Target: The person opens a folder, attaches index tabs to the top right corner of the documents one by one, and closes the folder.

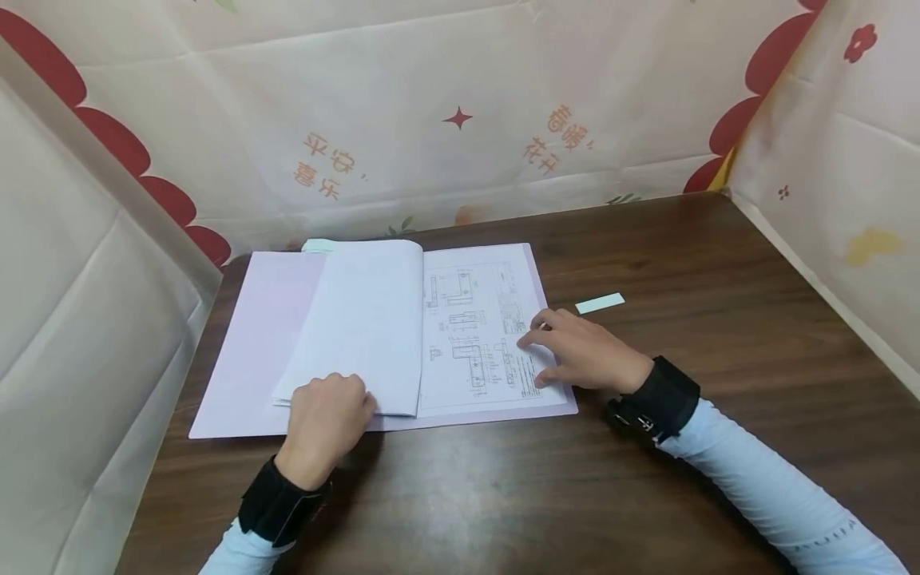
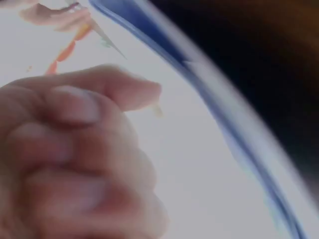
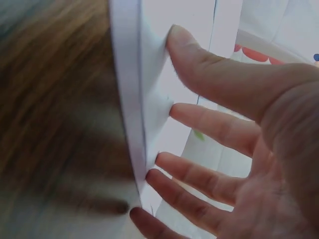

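An open lilac folder lies on the table, holding white sheets. Turned-over pages cover part of its left side, blank face up. On the right lies a page with technical drawings. My left hand is at the lower edge of the turned pages; in the left wrist view its fingers are curled in, with no paper seen between them. My right hand is spread over the right edge of the drawing page, thumb and fingertips touching down near that edge.
A small pale green strip lies on the brown wooden table, just beyond the right hand. Light printed cloth walls in the back and both sides. A pale green tab sticks out behind the turned pages.
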A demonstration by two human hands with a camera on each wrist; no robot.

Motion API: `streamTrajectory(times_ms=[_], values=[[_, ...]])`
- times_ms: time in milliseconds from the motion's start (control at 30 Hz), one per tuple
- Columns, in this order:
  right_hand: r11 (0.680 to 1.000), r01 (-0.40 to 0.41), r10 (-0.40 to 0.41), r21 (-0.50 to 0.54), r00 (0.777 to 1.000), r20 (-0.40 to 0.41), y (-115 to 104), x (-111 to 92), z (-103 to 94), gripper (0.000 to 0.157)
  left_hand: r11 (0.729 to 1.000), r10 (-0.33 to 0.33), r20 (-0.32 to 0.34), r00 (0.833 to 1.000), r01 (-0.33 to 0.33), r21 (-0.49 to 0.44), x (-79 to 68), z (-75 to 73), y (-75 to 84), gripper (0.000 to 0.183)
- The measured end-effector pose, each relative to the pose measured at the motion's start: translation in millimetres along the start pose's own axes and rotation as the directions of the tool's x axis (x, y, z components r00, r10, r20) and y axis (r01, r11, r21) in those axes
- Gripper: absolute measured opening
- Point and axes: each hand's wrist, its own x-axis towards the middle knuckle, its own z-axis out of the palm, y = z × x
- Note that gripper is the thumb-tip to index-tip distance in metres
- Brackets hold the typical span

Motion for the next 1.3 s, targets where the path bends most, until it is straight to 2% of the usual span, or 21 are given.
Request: streamTrajectory(times_ms=[100, 200, 300, 367, 433, 500, 567, 633, 700, 800, 867, 1000, 1167, 1300], values=[[1.0, -0.001, 0.001, -0.026, 1.0, 0.003, -2, -1, -3.3, 0.061, 0.995, 0.103, -0.076, 0.992, -0.103, 0.002, 10.4, -5.4, 17.6, 0.046], [0.999, -0.013, 0.013, -0.047, 1.0, 0.003, -1, -1, -5.4, 0.061, 0.974, 0.226, -0.121, 0.967, -0.225, 0.016, 25.9, -10.1, 39.0, 0.04], [0.999, -0.014, 0.014, -0.05, 1.0, 0.003, 3, -2, -5.7, 0.06, 0.94, 0.341, -0.06, 0.938, -0.339, 0.037, 43.1, -11.5, 60.4, 0.032], [1.0, -0.004, 0.005, -0.03, 1.0, 0.008, 6, -1, -5.3, 0.056, 0.917, 0.398, 0.014, 0.917, -0.398, 0.034, 53.2, -9.9, 72.9, 0.037], [0.999, -0.006, 0.006, 0.033, 1.0, -0.002, 13, 1, -6.2, 0.046, 0.9, 0.433, 0.081, 0.898, -0.436, 0.023, 61.6, -7.0, 83.4, 0.041], [0.996, -0.045, 0.048, 0.082, 0.998, -0.028, 25, 4, -10.0, 0.032, 0.889, 0.453, 0.118, 0.884, -0.457, 0.007, 66.7, -4.4, 91.2, 0.043], [0.984, -0.133, 0.142, 0.12, 0.988, -0.067, 42, 4, -16.6, 0.024, 0.886, 0.46, 0.132, 0.878, -0.463, -0.013, 70.5, -2.5, 97.3, 0.041], [0.957, -0.257, 0.271, 0.132, 0.958, -0.098, 60, 0, -24.1, 0.026, 0.884, 0.466, 0.131, 0.875, -0.467, -0.026, 73.0, -1.6, 101.9, 0.038], [0.918, -0.376, 0.389, 0.128, 0.915, -0.106, 75, -6, -30.4, 0.034, 0.884, 0.466, 0.126, 0.876, -0.466, -0.035, 76.0, -1.2, 106.3, 0.036], [0.871, -0.475, 0.487, 0.128, 0.869, -0.084, 91, -12, -34.1, 0.045, 0.884, 0.467, 0.121, 0.876, -0.466, -0.039, 80.3, -1.9, 111.8, 0.033], [0.856, -0.5, 0.511, 0.133, 0.857, -0.064, 97, -13, -33.2, 0.049, 0.883, 0.469, 0.125, 0.874, -0.467, -0.044, 83.1, -1.6, 114.8, 0.032], [0.844, -0.517, 0.528, 0.141, 0.848, -0.046, 104, -13, -33.0, 0.054, 0.877, 0.48, 0.118, 0.869, -0.479, -0.04, 91.4, -2.2, 120.6, 0.03], [0.833, -0.543, 0.551, 0.111, 0.833, -0.059, 102, -11, -35.3, 0.063, 0.864, 0.503, 0.104, 0.858, -0.499, -0.063, 103.7, -4.4, 125.8, 0.027], [0.814, -0.575, 0.58, 0.075, 0.812, -0.067, 97, -3, -32.7, 0.068, 0.863, 0.506, 0.146, 0.85, -0.496, -0.102, 109.7, -5.0, 128.7, 0.027]])
